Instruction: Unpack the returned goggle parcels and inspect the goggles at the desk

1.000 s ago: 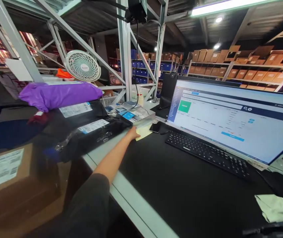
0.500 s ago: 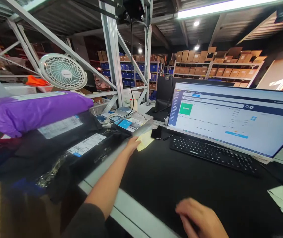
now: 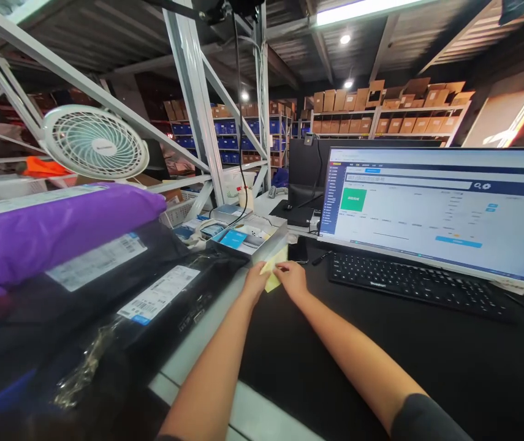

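Note:
Both my hands meet at a small pale yellow paper slip (image 3: 274,269) on the black desk mat. My left hand (image 3: 255,283) grips its left edge with closed fingers. My right hand (image 3: 293,277) pinches its right side. Just behind the slip a dark phone (image 3: 299,250) lies flat, beside a shallow open box of small items (image 3: 247,234).
A keyboard (image 3: 409,283) and a wide lit monitor (image 3: 440,205) stand to the right. Black bagged parcels with labels (image 3: 151,294) and a purple parcel (image 3: 54,229) pile up at left. A white fan (image 3: 94,144) and steel rack posts (image 3: 197,104) rise behind.
My right hand came up from the near edge and took hold of the yellow slip beside my left hand. The view shifted slightly right and closer.

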A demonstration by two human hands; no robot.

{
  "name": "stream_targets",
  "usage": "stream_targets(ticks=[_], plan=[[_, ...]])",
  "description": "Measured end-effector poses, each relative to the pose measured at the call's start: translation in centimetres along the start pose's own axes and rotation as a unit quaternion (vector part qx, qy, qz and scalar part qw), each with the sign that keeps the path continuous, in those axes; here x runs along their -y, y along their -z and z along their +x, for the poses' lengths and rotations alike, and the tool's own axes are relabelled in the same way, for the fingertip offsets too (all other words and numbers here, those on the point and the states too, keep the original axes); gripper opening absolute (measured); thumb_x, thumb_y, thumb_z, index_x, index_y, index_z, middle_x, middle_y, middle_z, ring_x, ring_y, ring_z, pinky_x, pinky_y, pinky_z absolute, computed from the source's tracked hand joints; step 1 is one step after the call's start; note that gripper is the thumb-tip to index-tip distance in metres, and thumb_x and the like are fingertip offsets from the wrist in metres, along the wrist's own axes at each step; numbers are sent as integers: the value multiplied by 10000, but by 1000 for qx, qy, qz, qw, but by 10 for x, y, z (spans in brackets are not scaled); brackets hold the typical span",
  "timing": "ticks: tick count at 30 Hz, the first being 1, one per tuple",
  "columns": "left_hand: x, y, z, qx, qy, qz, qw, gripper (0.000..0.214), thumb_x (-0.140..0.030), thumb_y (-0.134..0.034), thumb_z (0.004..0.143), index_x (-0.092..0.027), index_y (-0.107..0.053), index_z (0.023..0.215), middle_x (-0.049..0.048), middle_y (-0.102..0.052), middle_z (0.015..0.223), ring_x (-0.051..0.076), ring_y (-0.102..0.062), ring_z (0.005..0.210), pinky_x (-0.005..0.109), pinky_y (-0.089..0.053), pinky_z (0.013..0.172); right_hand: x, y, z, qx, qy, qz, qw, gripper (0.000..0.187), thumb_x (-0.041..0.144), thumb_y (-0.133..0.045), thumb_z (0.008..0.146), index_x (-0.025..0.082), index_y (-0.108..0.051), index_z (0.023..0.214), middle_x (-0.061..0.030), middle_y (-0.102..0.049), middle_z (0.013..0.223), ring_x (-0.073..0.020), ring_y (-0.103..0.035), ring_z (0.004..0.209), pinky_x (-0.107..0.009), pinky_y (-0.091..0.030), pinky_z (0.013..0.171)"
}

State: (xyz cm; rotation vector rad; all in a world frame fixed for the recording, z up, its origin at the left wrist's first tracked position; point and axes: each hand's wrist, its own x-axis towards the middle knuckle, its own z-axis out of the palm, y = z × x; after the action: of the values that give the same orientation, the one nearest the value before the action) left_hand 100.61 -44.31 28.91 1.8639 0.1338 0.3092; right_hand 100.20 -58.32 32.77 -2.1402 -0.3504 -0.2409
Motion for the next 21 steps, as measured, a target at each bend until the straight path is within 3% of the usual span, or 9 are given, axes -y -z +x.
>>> stream_targets(ticks=[7, 21], plan=[[4, 3, -1, 6, 10, 42, 999, 312, -365, -619, 949, -144, -608, 1170, 79, -643, 1130, 199, -652, 950, 389, -580, 814, 4, -7, 12, 17, -23, -17, 999, 154, 295, -691, 921, 160, -699, 993, -59, -699, 1087, -194, -662, 979, -416, -543, 906], [-23, 8, -12, 34, -2, 126, 991, 260, -348, -631, 942, -132, -631, 1089, 55, -663, 1025, 177, -656, 875, 360, -576, 780, 17, 0, 4, -14, -45, -51, 998, 187, 343, -663, 938, 159, -690, 914, -59, -696, 1087, -195, -650, 1004, -408, -526, 916]])
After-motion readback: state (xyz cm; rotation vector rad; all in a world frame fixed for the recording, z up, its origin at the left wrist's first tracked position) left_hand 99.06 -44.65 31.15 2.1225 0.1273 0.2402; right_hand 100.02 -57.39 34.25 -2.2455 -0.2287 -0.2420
